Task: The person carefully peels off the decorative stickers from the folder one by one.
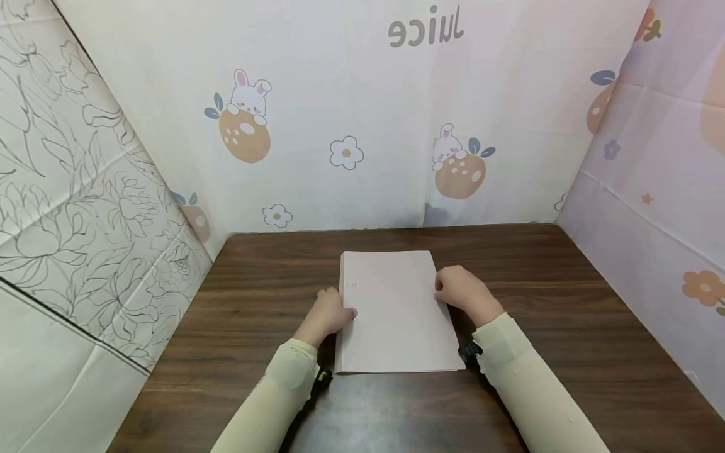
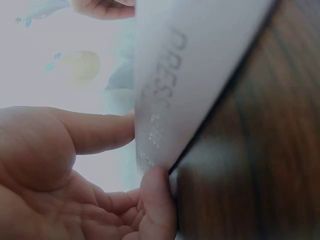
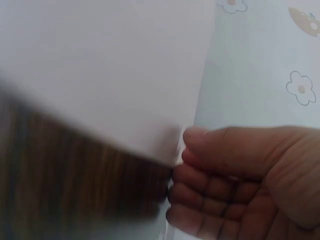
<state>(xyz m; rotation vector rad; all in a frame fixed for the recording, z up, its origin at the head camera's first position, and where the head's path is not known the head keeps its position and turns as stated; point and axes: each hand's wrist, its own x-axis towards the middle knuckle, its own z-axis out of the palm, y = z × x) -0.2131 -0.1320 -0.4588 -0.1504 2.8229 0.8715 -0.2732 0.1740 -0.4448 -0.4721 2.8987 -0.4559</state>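
Observation:
A white folder (image 1: 399,321) lies on the dark wooden table, with two small round fittings near its left edge. My left hand (image 1: 330,309) grips that left edge, thumb over the cover and fingers at the side. In the left wrist view the folder's spine (image 2: 200,55) carries the letters "PRESS"; the smaller marks below are blurred. At the right edge, towards the far corner, my right hand (image 1: 461,290) pinches the folder between thumb and curled fingers. The right wrist view shows its thumb tip and fingertips against the white edge (image 3: 172,145).
The brown table (image 1: 272,277) extends around the folder on every side. Behind it hangs a white curtain (image 1: 385,195) with rabbits and flowers. A line-drawn floral sheet (image 1: 102,207) hangs on the left, a printed one (image 1: 640,226) on the right.

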